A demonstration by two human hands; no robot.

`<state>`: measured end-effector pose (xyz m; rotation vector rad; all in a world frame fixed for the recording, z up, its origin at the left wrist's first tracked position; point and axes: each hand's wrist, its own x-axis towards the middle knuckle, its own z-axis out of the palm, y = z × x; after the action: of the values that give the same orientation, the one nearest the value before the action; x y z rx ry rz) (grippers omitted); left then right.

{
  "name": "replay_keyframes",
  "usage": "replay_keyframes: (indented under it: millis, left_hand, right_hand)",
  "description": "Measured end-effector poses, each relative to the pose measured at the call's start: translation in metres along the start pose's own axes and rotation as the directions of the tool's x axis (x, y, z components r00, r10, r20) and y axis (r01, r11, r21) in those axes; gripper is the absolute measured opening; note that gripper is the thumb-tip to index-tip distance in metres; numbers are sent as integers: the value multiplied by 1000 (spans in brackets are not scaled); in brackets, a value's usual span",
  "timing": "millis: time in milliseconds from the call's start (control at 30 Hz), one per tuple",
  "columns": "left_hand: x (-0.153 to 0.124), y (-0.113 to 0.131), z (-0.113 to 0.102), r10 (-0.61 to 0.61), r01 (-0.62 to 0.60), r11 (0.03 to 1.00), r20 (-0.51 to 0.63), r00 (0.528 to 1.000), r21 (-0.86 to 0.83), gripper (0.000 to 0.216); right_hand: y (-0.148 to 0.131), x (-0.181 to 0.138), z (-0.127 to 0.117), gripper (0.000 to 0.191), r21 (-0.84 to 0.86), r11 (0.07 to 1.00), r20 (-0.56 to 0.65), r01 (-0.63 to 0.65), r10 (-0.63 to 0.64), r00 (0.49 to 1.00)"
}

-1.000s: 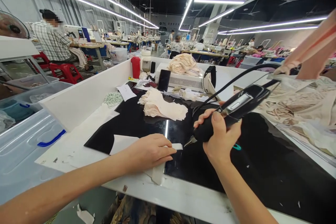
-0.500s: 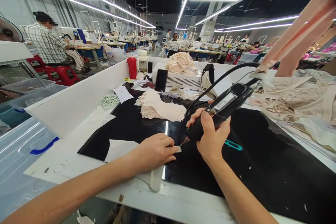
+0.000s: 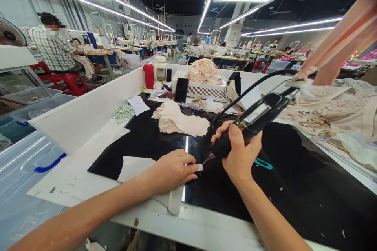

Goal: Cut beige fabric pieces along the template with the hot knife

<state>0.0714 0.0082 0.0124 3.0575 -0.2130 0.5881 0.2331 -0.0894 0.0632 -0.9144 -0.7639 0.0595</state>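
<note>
Shifted slightly left since a second ago, the right hand (image 3: 240, 157) leaves more of a turquoise implement (image 3: 263, 163) in view beside its wrist; it is wrapped firmly around a black corded tool (image 3: 250, 119), thumb on top, the body slanting down toward the left; the tool's narrow metal tip (image 3: 209, 157) points at the end of a small white strip (image 3: 200, 167), so close that contact cannot be told. Opposite, the left hand (image 3: 175, 168) lies palm down with its fingers closed on the white strip, only the end jutting past the fingertips; the two hands are apart, a short gap between them, above a glossy black sheet (image 3: 294, 188) laid over a white surface (image 3: 206, 223). White paper (image 3: 134, 164) lies partly behind the left forearm; just beyond the hands rests a stack of pale fabric pieces (image 3: 182, 119); farther back, a phone (image 3: 181, 90) leans upright against a white slotted box (image 3: 206, 91) topped with more pale fabric (image 3: 203, 70); a red container (image 3: 149, 76) stands to the left of the phone, and a tangle of pale green cord (image 3: 123, 113) lies near the left panel; in the background, a person in a checked shirt (image 3: 51, 47) sits near red stools (image 3: 70, 84).
</note>
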Motion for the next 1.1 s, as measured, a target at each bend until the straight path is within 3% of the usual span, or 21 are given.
replay_keyframes:
  millis: [1100]
  left_hand:
    - [-1, -2, 5, 4, -4, 999, -13, 1000, -36, 25]
  right_hand:
    - [-7, -8, 1, 42, 17, 999, -25, -28, 28, 999]
